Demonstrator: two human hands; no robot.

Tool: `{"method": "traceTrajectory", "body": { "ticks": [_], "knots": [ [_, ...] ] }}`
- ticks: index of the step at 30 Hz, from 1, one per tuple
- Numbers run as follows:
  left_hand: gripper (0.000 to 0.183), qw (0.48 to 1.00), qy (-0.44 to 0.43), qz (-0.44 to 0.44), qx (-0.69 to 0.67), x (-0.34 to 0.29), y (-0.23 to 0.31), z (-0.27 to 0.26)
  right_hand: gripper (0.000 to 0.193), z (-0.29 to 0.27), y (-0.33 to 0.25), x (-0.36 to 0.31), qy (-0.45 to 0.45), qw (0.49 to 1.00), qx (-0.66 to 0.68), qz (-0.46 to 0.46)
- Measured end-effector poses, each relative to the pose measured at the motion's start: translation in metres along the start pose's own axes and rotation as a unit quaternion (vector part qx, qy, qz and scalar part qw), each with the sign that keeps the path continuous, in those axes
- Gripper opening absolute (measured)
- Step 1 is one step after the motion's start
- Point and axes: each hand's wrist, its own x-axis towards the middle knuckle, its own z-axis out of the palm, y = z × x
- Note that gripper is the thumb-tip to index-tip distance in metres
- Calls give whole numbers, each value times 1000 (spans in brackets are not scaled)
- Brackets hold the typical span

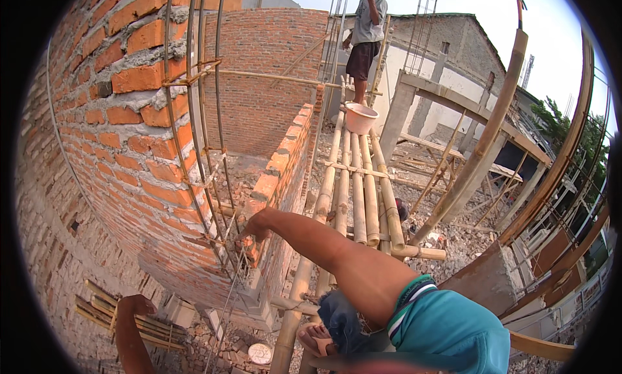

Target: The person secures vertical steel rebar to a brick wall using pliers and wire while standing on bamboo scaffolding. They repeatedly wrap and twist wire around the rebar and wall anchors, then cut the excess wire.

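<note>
My right arm reaches across to the near end of a low brick wall (280,159). There my right hand (258,224) is closed over a brick (249,246), fingers pointing down beside a column of steel rebar (194,115). The fingertips are partly hidden, and whether the brick is loose or bedded cannot be told. Lower left, my left hand (135,305) hangs in the air with its fingers loosely bent and nothing visible in it. Beneath it, farther down, lies a bundle of bamboo strips (103,319).
A bamboo scaffold walkway (358,192) extends ahead, with a white basin (361,118) on it and a person (369,34) standing behind. A tall brick wall (142,108) rises at left. Rubble and a round white lid-like thing (260,353) lie below. Slanted bamboo poles (483,144) stand right.
</note>
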Motion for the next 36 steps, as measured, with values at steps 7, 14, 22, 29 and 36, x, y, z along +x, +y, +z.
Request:
{"method": "traceTrajectory", "body": {
  "ticks": [7,14,22,29,36],
  "knots": [
    [28,1000,-3,-2,18,5,2,2,84,1,-8,-6,1,1000,6,12],
    [35,986,2,118,117,-11,41,-2,57,6,-4,9,-106,993,35,33],
    [61,923,-239,293,-64,-59,195,80,86,82,-80,23,-211,971,3,-115],
    [92,907,-361,212,-37,-61,198,83,92,111,-130,46,-109,972,-142,-154],
    [101,868,-448,212,18,-85,221,100,100,153,-152,81,-49,965,-181,-185]
  ]
}}
